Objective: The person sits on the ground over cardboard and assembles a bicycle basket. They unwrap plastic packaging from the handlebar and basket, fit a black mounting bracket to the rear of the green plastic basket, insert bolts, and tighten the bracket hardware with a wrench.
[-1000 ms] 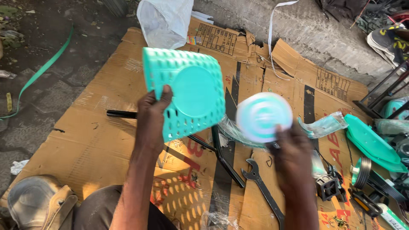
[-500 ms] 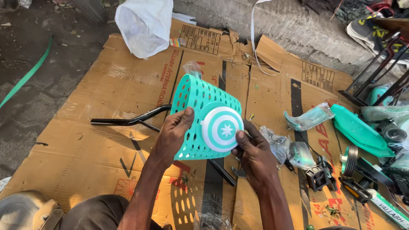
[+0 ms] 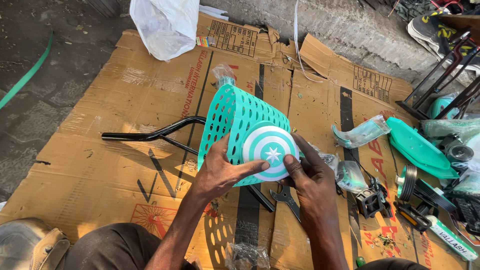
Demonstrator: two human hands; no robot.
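A: Where do we have the turquoise perforated plastic basket [image 3: 235, 125]?

B: At the centre of the frame, tipped on the flattened brown cardboard sheet [image 3: 100, 165], its long axis running from the upper left toward the lower right. The round white-and-turquoise plastic disc with a star at its centre [image 3: 270, 153] sits flat against the basket's near face.

A: And the grips?

B: Our left hand [image 3: 220, 172] is clamped on the basket's lower edge, thumb reaching onto the disc rim. Our right hand [image 3: 310, 175] presses the disc from the right, fingers closed on its edge. Both hands touch the disc, which lies just above them.

A: What differs from 0.5 seconds back?

B: Little: the disc already sat on the basket then. Now the left thumb has slid onto the disc. 1 second back the disc was apart, held up in the right hand.

A: Nearby?

B: A black bent metal handlebar [image 3: 150, 134] at left, a dark wrench [image 3: 286, 199] under the right wrist.
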